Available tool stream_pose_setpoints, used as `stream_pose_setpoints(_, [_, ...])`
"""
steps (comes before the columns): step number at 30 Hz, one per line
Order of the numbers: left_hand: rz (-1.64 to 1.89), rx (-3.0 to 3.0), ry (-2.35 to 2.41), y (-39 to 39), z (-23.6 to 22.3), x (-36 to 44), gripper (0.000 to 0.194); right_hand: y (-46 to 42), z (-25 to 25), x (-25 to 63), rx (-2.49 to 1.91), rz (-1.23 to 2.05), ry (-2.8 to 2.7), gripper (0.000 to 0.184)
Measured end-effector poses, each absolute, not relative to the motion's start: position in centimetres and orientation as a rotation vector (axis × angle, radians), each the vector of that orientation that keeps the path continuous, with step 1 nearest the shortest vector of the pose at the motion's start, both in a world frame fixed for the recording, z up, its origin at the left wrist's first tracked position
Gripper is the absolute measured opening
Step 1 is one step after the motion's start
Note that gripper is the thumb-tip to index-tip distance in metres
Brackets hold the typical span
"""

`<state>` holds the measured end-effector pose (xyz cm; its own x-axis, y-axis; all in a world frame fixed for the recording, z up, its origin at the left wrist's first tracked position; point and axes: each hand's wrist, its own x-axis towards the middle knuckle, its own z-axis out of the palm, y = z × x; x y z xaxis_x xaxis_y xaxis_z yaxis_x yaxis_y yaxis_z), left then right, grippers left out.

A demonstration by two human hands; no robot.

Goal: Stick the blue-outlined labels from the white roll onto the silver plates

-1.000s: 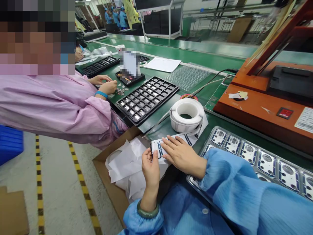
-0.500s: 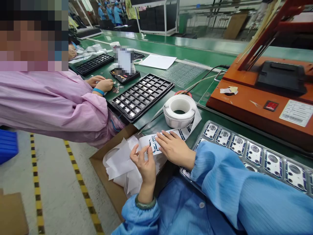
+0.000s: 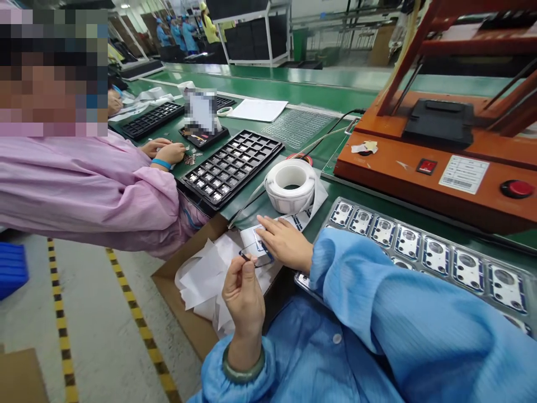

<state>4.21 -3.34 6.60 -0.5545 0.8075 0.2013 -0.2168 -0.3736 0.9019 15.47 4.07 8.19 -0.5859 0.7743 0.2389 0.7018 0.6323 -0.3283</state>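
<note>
My left hand (image 3: 244, 294), with a bangle at its wrist, pinches a thin dark-edged sticker (image 3: 243, 256) between thumb and fingertips. Part of the sticker seems still joined to the white liner strip (image 3: 302, 219). Flat on that strip lies my right hand (image 3: 287, 243), fingers stretched out, just beyond the left. The strip runs from a white label roll (image 3: 277, 189) standing on the green table. Crumpled white liner paper (image 3: 205, 277) hangs below into a cardboard box (image 3: 178, 308).
A clear tray (image 3: 331, 221) of white-and-blue plates sits under my right sleeve. Behind it stands an orange press machine (image 3: 386, 168). To the left, a co-worker in pink (image 3: 96, 179) handles small parts beside a black compartment tray (image 3: 235, 168).
My left fingers have closed from a loose spread into a pinch, lifting a sticker's edge from the strip. The right hand stays flat on the strip. The view has turned slightly right.
</note>
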Motion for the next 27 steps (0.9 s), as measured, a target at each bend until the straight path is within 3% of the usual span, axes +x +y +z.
stream_pose_setpoints(3, [1.786,0.597,1.069,-4.0,7.9,5.1,0.023,3.7,10.7,16.9,-1.184,0.443,-2.231,0.028])
stream_pose_setpoints(8, [1.579,0.566,0.973,-4.9,9.1,7.5,0.023,0.0,15.2,23.3,-1.199,1.052,-1.748,0.023])
stream_pose_setpoints(10, [1.526,0.604,0.981,-5.3,9.3,9.0,0.024,-2.7,15.8,26.0,-1.244,1.324,-1.553,0.023])
stream_pose_setpoints(13, [1.424,0.671,1.012,-6.1,9.4,11.4,0.028,-6.7,15.4,28.8,-1.322,1.454,-1.323,0.027])
stream_pose_setpoints(20, [1.256,0.967,0.991,-8.9,8.8,15.6,0.026,-11.8,14.1,31.4,-1.414,1.306,-1.174,0.022])
stream_pose_setpoints(27, [1.251,1.11,1.031,-9.8,9.6,17.5,0.035,-15.4,13.2,31.8,-1.495,0.587,-1.337,0.01])
